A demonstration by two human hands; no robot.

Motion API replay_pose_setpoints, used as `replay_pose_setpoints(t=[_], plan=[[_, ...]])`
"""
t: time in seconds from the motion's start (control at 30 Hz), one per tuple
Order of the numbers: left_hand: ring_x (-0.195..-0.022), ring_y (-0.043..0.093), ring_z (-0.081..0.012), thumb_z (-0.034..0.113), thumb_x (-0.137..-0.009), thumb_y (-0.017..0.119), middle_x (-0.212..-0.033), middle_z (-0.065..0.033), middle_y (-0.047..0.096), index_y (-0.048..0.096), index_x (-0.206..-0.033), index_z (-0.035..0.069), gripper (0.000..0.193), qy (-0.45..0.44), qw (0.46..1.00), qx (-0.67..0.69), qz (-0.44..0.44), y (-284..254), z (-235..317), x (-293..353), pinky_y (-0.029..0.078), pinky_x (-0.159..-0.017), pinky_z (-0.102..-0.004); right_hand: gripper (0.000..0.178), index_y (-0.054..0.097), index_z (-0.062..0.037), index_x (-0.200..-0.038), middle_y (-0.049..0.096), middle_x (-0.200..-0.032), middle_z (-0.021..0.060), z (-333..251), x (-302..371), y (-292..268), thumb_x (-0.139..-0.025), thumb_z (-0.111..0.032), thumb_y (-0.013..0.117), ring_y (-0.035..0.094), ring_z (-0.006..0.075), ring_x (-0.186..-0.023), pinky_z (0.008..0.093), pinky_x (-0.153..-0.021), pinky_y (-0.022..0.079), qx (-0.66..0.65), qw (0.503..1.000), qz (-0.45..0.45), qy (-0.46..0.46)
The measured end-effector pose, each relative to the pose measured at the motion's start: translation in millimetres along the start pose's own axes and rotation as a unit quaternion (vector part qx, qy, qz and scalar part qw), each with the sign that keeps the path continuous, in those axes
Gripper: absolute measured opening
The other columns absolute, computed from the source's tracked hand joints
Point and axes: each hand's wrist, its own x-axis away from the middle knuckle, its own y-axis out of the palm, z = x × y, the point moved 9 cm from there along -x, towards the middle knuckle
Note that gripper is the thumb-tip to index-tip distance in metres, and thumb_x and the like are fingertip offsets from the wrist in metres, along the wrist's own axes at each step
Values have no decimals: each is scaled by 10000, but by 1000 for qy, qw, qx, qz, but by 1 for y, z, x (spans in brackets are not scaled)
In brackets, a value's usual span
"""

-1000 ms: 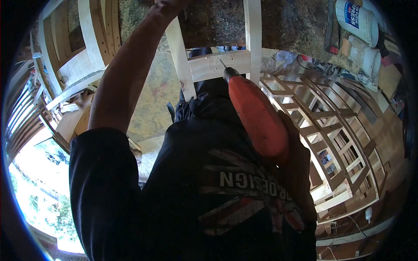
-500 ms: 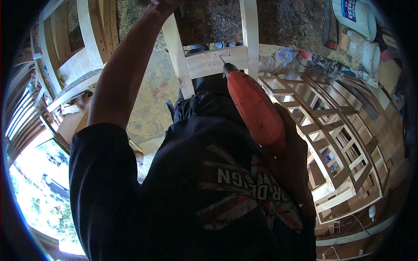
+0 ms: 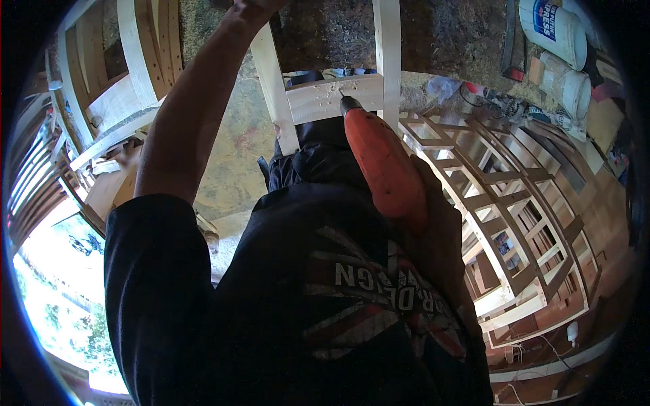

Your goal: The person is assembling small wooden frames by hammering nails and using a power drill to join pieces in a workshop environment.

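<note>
An orange drill (image 3: 382, 159) is in my right hand (image 3: 437, 203), its dark chuck pointing up and left. The bit's tip meets the pale wooden crosspiece (image 3: 315, 101), among small holes or wood chips. That crosspiece spans two light wooden rails, a left rail (image 3: 274, 95) and a right rail (image 3: 388, 61). My left arm stretches to the top edge, where my left hand (image 3: 259, 4) is beside the left rail's upper part. Its fingers are cut off by the picture's edge, so their grip is hidden.
Slatted wooden frames stand to the right (image 3: 511, 203), and another wooden frame (image 3: 139, 51) is at upper left. White buckets (image 3: 555, 30) lie at upper right near a clear plastic bag (image 3: 443, 86) and clutter. Sawdust covers the floor (image 3: 233, 152).
My right hand and the drill have shifted slightly left and upward. Less of the bit shows between chuck and crosspiece. My left arm stays almost in place.
</note>
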Motion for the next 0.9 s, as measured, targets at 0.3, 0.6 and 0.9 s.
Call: replay_pose_setpoints(t=[0.3, 0.6, 0.9], plan=[[-1382, 462, -404, 459, -873, 743, -1408, -211, 562, 458, -1553, 40, 848, 10, 999, 36, 10, -9, 4, -2, 289, -1187, -579, 714, 463, -43, -1480, 698, -1174, 202, -2, -5, 3, -869, -209, 794, 684, 325, -1042, 425, -862, 551, -5, 999, -7, -46], [-1336, 528, -458, 347, -877, 787, -1426, -220, 580, 486, -1540, 132, 759, 41, 994, 63, 80, -19, 6, -2, 386, -1145, -582, 551, 511, -26, -1377, 680, -1034, 107, 65, 48, -80, -891, -107, 756, 660, 166, -780, 315, -645, 541, -188, 973, 132, -22], [-1237, 622, -382, 516, -665, 940, -1344, -186, 621, 525, -1422, 54, 979, 71, 990, 16, -121, -74, 22, -7, 494, -1016, -504, 774, 327, -26, -1616, 653, -1241, 166, 110, -91, -142, -961, -166, 715, 698, 240, -897, 364, -748, 575, -309, 884, 204, -285]])
